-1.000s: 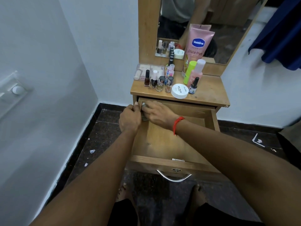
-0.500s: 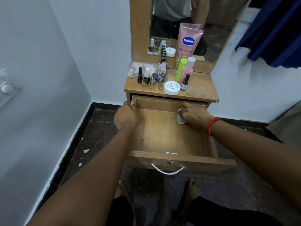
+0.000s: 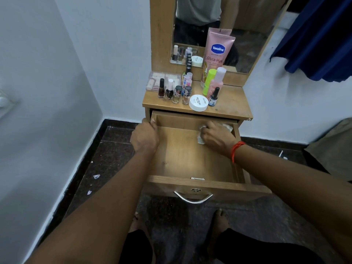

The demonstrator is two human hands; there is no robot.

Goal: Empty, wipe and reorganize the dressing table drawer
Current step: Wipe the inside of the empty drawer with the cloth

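The wooden drawer (image 3: 190, 183) of the dressing table stands pulled out, its floor bare. My left hand (image 3: 145, 136) grips the drawer's left wall near the back corner. My right hand (image 3: 217, 136) holds a crumpled white cloth (image 3: 201, 139) pressed to the drawer floor at the back right. On the tabletop (image 3: 232, 103) stand several nail polish bottles (image 3: 172, 91), a white round jar (image 3: 198, 102), a pink Vaseline tube (image 3: 217, 54), a green bottle (image 3: 208, 80), a pink bottle (image 3: 216, 84) and a clear makeup box (image 3: 152, 80).
A mirror (image 3: 245, 35) rises behind the tabletop. White walls close in on the left and behind. Blue fabric (image 3: 316, 39) hangs at upper right. The dark floor (image 3: 106, 149) carries small paper scraps (image 3: 96, 176). My bare feet are below the drawer's metal handle (image 3: 192, 199).
My right hand has slid the cloth from the drawer's back left corner across to the back right. My left hand has stayed on the left wall.
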